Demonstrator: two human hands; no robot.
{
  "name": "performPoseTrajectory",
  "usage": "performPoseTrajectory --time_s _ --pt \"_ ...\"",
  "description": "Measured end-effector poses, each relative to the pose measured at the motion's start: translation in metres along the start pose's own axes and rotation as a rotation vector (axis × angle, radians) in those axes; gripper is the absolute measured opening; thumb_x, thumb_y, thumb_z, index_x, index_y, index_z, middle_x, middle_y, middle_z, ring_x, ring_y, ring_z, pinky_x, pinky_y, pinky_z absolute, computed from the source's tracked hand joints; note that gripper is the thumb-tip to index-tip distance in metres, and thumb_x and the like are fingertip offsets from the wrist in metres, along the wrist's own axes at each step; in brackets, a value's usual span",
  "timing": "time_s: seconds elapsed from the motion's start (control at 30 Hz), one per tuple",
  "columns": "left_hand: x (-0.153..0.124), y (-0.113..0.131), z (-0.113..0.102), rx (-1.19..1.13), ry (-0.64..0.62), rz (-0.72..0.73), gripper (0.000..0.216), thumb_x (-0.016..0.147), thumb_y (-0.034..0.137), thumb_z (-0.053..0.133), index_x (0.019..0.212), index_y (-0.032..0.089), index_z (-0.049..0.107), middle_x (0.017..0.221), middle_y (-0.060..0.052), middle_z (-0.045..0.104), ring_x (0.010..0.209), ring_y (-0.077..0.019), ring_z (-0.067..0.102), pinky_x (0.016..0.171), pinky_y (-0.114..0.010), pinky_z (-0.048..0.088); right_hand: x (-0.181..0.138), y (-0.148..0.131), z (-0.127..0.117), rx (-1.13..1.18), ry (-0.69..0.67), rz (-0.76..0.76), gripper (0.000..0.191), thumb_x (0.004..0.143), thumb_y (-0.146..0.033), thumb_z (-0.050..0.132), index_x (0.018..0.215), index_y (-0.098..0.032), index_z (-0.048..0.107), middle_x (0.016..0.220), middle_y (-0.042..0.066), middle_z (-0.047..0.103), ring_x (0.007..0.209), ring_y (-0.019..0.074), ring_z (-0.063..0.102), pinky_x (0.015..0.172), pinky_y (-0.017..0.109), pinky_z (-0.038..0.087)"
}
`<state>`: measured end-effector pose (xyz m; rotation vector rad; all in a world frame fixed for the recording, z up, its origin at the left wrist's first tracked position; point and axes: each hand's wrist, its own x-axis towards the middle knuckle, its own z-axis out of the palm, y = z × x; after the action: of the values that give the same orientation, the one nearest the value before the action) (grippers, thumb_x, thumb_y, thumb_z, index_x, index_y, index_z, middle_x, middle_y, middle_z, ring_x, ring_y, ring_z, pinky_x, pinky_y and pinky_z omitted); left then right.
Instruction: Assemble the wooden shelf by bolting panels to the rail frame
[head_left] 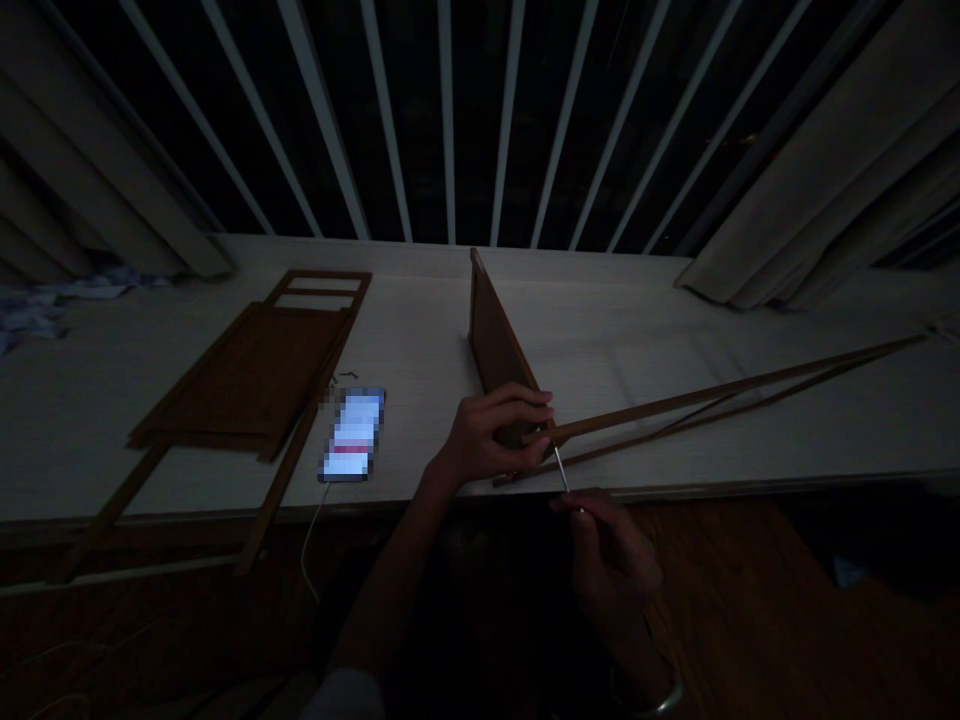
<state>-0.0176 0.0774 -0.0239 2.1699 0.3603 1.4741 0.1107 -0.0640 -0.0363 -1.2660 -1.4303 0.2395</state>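
Note:
My left hand (501, 432) is closed around the near corner of a brown wooden panel (501, 335) that stands on edge on the white ledge. A long wooden frame (660, 402) meets the panel at this corner and slants away to the right. Below the joint, my right hand (616, 555) pinches a thin, shiny hex key (562, 468). Its far tip reaches the joint beside my left fingers, which partly hide that spot. The bend of the key is mostly covered by my right fingers.
On the left lies another wooden frame with a panel (247, 375), its legs past the ledge's front edge. Small dark metal pieces (348, 375) lie near a lit phone (354, 435) with a white cable (304, 550). Curtains (817, 170) flank the barred window (446, 120). The room is dim.

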Motion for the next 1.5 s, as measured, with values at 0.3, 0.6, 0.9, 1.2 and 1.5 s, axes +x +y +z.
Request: performPoseTrajectory --time_s 0.3,0.6,0.9,1.2,1.5 --pt "0.001 0.001 0.0 0.003 0.005 0.012 0.028 0.065 0.016 0.067 0.093 0.014 0.062 0.098 -0.009 0.064 0.092 -0.0147 0.064 0.076 -0.027 0.054 -0.003 0.0 0.001 -0.02 0.058 0.075 0.015 0.085 -0.014 0.049 0.092 -0.021 0.06 0.073 0.001 0.066 0.068 0.0138 0.062 0.064 0.028 0.051" --pt "0.001 0.0 0.0 -0.003 0.014 0.009 0.027 0.065 0.017 0.066 0.093 0.015 0.062 0.098 -0.008 0.064 0.092 -0.0145 0.064 0.075 -0.025 0.054 -0.012 0.007 0.005 0.013 0.161 0.144 0.013 0.084 -0.017 0.053 0.096 -0.02 0.058 0.073 0.001 0.066 0.068 0.014 0.065 0.066 0.03 0.053" --pt "0.002 0.001 0.0 0.012 0.012 0.015 0.027 0.065 0.016 0.066 0.092 0.015 0.062 0.097 -0.009 0.064 0.092 -0.0144 0.064 0.076 -0.025 0.054 -0.01 0.006 0.01 0.046 0.307 0.084 0.013 0.079 -0.011 0.059 0.089 -0.019 0.057 0.076 0.0 0.065 0.061 0.0125 0.065 0.06 0.028 0.055" --pt "0.001 0.0 0.0 0.014 -0.001 0.007 0.027 0.066 0.017 0.066 0.093 0.015 0.062 0.099 -0.008 0.064 0.092 -0.0137 0.063 0.075 -0.025 0.054 -0.016 0.011 0.006 -0.013 0.245 0.172 0.011 0.079 -0.017 0.061 0.09 -0.018 0.061 0.076 0.003 0.069 0.067 0.0147 0.067 0.064 0.029 0.055" --pt "0.001 0.001 0.001 -0.002 0.009 0.003 0.027 0.064 0.016 0.067 0.091 0.014 0.063 0.098 -0.009 0.064 0.091 -0.0143 0.064 0.075 -0.025 0.054 -0.015 0.007 0.007 0.052 0.237 0.206 0.012 0.08 -0.018 0.06 0.092 -0.017 0.062 0.08 0.006 0.07 0.07 0.0166 0.068 0.063 0.03 0.058"
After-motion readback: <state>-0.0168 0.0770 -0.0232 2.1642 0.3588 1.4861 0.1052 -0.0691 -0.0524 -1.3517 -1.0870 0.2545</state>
